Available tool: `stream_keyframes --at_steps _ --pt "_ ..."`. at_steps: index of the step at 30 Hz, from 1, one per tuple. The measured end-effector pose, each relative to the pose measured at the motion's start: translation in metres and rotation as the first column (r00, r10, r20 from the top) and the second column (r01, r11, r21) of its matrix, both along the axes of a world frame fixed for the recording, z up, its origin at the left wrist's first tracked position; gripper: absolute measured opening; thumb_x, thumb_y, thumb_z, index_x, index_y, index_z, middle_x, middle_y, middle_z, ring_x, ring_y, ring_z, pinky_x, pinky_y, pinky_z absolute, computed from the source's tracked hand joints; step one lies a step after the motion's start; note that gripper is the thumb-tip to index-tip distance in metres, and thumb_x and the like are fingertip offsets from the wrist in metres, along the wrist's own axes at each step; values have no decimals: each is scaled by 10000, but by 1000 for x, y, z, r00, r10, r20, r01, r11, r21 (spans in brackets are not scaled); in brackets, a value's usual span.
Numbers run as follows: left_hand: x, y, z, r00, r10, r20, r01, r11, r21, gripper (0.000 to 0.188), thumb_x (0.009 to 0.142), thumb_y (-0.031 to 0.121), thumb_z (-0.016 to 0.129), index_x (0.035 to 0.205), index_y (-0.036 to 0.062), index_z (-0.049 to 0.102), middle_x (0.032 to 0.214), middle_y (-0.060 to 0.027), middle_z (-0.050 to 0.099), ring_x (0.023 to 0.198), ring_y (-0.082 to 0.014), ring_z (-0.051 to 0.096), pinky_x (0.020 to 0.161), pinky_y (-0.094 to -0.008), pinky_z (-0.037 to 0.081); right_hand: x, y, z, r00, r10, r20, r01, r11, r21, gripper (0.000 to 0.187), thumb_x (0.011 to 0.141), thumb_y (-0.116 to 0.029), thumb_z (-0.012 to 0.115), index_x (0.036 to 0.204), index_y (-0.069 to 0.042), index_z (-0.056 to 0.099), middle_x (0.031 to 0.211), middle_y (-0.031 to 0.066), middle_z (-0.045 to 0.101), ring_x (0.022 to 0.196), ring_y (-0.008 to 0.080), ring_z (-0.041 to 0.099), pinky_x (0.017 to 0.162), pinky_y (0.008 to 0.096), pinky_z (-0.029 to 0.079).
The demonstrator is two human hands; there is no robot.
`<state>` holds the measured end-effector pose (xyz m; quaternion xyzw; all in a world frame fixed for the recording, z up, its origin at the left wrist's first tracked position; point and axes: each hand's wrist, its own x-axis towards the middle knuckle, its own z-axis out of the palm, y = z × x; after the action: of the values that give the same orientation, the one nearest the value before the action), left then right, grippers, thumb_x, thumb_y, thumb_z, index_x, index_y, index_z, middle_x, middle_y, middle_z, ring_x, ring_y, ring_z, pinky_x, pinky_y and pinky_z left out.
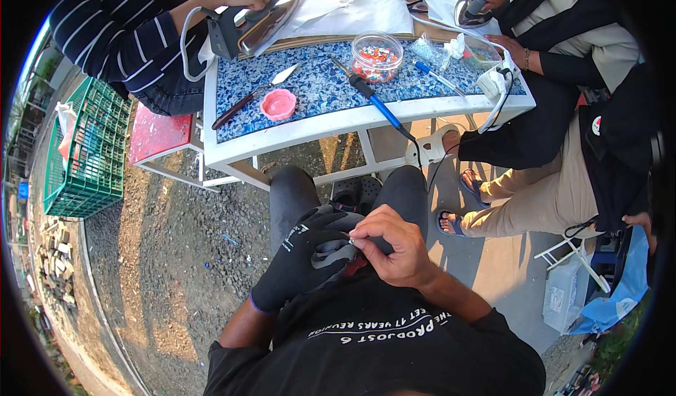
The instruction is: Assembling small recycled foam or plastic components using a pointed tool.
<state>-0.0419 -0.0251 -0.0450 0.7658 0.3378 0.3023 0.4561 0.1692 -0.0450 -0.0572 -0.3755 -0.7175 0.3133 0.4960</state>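
Note:
My left hand [304, 252], in a dark grey and black glove, is closed in front of my lap. My bare right hand [396, 247] meets it with thumb and forefinger pinched together. At that pinch shows a small pale speck [351, 240], too tiny to name. What the gloved fingers hold is hidden. Beyond my knees, on the blue speckled tabletop [310, 107], lie a soldering iron [377, 100] with a blue handle, a pink scalloped dish [278, 104], a pointed palette knife [255, 96] and a clear round tub [377, 58] of orange and white bits.
Across the table, one person's hand presses a clothes iron [264, 26] by white sheets [352, 10]; another holds a second iron [473, 12] at the right. A blue pen [438, 77] lies nearby. At left stand a green crate [88, 149] and a red stool [160, 135].

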Motion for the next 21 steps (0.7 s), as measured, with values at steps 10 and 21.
stream_keyframes --at_steps 10,21 --pt "-9 8 -6 989 -108 103 130 964 -230 516 880 155 763 1360 35 618 1332 -156 656 1247 -287 614 1084 -417 454 -2 -9 1 995 -38 -95 38 999 -1 215 823 30 812 1005 -32 715 909 88 754 796 226 697 725 316 567" --pt "-12 10 -3 989 -147 4 145 978 -151 522 855 131 776 1344 25 628 1337 -163 652 1248 -272 621 1046 -404 484 5 3 9 989 138 -44 -137 990 28 237 829 50 785 1054 -8 739 889 93 719 817 234 670 713 326 548"
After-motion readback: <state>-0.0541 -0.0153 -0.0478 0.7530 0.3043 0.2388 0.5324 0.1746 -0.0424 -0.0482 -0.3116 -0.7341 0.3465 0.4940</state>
